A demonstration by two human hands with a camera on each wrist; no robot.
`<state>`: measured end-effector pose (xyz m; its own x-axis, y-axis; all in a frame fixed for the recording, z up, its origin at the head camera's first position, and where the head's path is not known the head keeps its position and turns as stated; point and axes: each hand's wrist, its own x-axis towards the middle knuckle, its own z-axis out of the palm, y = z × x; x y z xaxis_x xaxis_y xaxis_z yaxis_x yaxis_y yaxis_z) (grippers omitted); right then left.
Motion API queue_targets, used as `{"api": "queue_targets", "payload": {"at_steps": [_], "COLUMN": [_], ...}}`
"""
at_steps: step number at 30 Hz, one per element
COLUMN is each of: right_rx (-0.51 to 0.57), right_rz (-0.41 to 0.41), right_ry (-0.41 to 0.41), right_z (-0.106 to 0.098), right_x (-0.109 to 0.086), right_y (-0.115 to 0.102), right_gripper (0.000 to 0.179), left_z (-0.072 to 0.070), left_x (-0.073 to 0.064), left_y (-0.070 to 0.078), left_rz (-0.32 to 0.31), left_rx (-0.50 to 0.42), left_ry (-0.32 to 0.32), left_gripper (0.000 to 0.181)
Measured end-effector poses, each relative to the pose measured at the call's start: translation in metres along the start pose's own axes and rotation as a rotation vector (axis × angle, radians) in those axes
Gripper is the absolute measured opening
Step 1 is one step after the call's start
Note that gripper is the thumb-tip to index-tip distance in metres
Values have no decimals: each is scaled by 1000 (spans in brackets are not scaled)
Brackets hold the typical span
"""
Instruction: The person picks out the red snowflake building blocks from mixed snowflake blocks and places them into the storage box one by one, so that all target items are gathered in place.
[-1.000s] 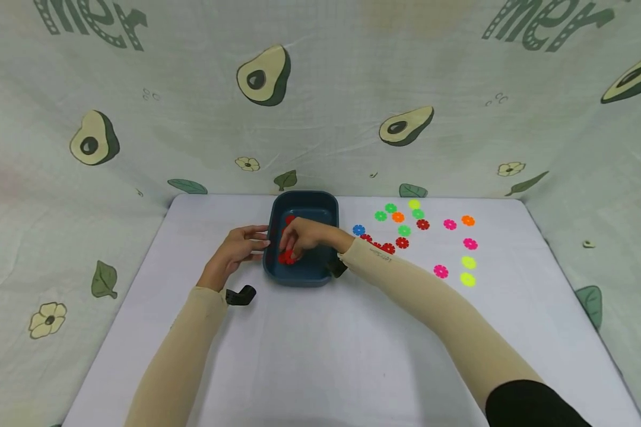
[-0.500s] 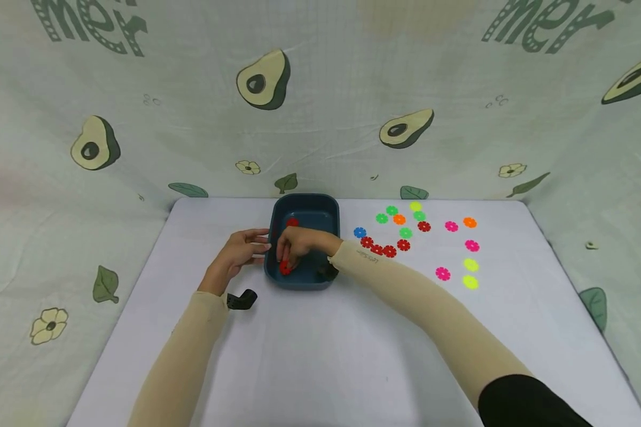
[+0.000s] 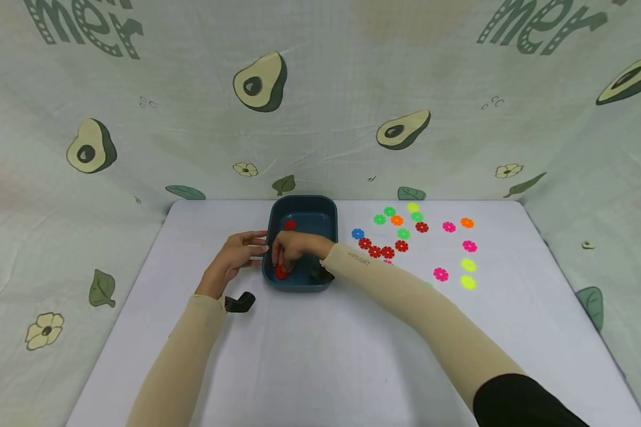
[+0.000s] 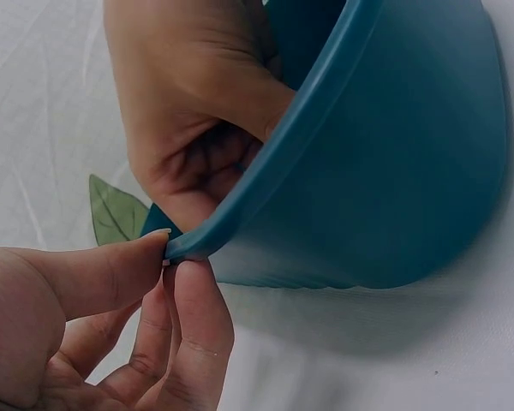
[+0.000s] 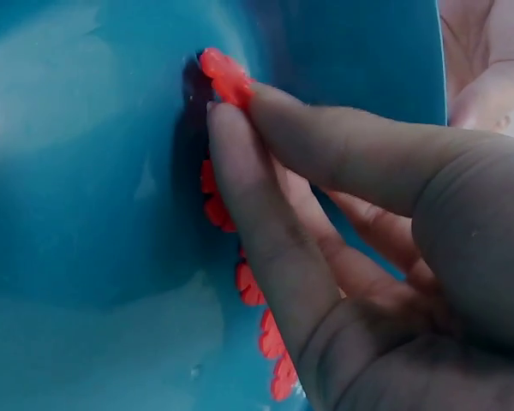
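A dark blue plastic basin (image 3: 315, 220) stands at the back of the table. My left hand (image 3: 231, 262) pinches its left rim between thumb and fingers, as the left wrist view (image 4: 146, 312) confirms. My right hand (image 3: 295, 246) is down inside the basin. Between its thumb and index finger it pinches a red flower-shaped disc (image 5: 226, 77) close to the basin's surface. Several more red discs (image 5: 250, 284) lie in a line along the basin floor, partly covered by the fingers. In the head view, one red disc (image 3: 289, 225) shows beyond the right hand.
Right of the basin, flower-shaped discs lie scattered on the white table (image 3: 299, 356): dark red (image 3: 387, 252), green (image 3: 403, 233), pink (image 3: 440, 274), yellow (image 3: 467, 282), orange (image 3: 467, 223) and blue (image 3: 357, 233). A patterned cloth (image 3: 320, 118) hangs behind the table.
Inside the basin, my right hand has shifted a little toward the near left, and the red disc at its fingertips is nearer me. My left hand stays at the rim.
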<state>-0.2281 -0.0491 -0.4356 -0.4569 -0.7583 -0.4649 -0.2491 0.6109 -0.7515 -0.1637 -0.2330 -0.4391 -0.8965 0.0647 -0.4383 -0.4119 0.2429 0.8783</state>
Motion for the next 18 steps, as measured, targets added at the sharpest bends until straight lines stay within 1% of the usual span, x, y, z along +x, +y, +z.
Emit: {"api": "queue_targets", "payload": {"at_steps": [4, 9, 14, 18], "right_rx": [-28, -14, -9, 4], "right_rz": [7, 19, 5, -19], "right_ry": [5, 5, 18, 20], "right_z": [2, 2, -3, -9], "right_x": [3, 3, -3, -12], "right_y": [-1, 0, 1, 2], "right_gripper": [17, 17, 21, 23], "left_z": [0, 0, 0, 0], "left_x": [0, 1, 1, 0], "left_y": [-2, -2, -1, 0], "left_rz": [1, 4, 2, 1], "left_rx": [2, 2, 4, 2], "left_ry": [1, -1, -3, -4], "left_gripper": [57, 57, 57, 57]}}
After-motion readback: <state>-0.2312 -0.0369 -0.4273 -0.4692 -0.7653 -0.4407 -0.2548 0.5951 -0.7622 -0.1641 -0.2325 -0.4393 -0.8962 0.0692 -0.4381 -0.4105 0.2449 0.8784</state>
